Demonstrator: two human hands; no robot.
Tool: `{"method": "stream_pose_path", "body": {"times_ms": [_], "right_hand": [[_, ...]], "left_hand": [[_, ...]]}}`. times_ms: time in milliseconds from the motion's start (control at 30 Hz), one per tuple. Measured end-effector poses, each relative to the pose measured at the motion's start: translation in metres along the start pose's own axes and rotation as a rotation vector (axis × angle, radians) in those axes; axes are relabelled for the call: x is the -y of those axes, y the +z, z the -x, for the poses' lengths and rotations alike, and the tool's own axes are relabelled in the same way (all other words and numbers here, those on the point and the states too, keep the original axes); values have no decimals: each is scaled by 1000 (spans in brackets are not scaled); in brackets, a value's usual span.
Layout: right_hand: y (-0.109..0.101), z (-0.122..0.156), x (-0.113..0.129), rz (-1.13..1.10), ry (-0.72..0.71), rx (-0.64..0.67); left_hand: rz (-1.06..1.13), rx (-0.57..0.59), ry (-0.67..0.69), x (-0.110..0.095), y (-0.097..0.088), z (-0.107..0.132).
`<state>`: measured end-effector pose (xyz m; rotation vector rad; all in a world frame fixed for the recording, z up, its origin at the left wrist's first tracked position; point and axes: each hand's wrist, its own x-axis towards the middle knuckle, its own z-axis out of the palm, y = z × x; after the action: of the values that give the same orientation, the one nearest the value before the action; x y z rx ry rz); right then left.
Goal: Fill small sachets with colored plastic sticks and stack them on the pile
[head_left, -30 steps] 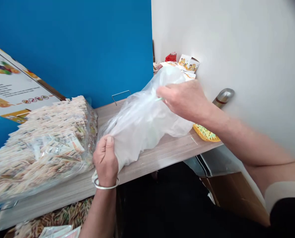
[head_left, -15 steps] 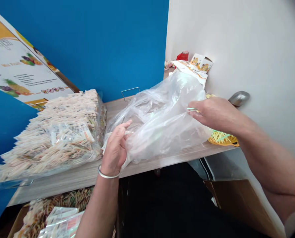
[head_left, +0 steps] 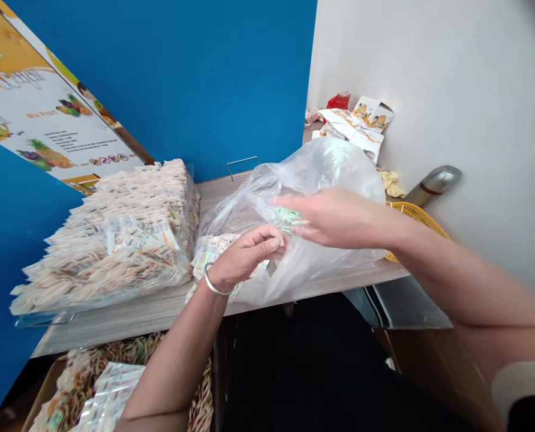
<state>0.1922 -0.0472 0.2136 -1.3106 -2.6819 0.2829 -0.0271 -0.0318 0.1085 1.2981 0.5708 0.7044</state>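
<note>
A crumpled clear plastic bag (head_left: 321, 174) lies on the wooden counter (head_left: 159, 309). My left hand (head_left: 245, 255), with a metal bangle on the wrist, has its fingers curled and pinched on the bag's near edge. My right hand (head_left: 334, 219) is blurred by motion in front of the bag, fingers stretched leftward toward the left hand, with something small and green at its fingertips. A few printed sachets (head_left: 211, 249) show inside the bag under my left hand. To the left sits a big clear bag packed with stacked sachets (head_left: 119, 231).
A yellow woven basket (head_left: 418, 219) and a steel flask (head_left: 432, 183) stand at the counter's right end by the white wall. Opened cartons and a red item (head_left: 355, 117) sit further back. A box of more sachets (head_left: 92, 390) lies below the counter. A poster leans on the blue wall.
My right hand has swung left across the bag to meet the left hand. The left hand rose from the counter edge and now pinches the bag higher up. The view shifted slightly.
</note>
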Motion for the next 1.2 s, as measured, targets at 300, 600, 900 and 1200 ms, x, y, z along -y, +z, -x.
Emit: {"method": "stream_pose_path", "body": {"times_ms": [300, 600, 900, 1200], "right_hand": [[21, -8, -33, -44, 22, 119], [10, 40, -36, 151, 192, -330], [54, 83, -43, 274, 199, -289], [67, 89, -20, 0, 150, 298]], "left_hand": [[-372, 33, -82, 29, -7, 14], [-725, -872, 399, 23, -21, 15], [-1057, -594, 370, 66, 2, 52], [-1345, -764, 517, 107, 8, 51]]}}
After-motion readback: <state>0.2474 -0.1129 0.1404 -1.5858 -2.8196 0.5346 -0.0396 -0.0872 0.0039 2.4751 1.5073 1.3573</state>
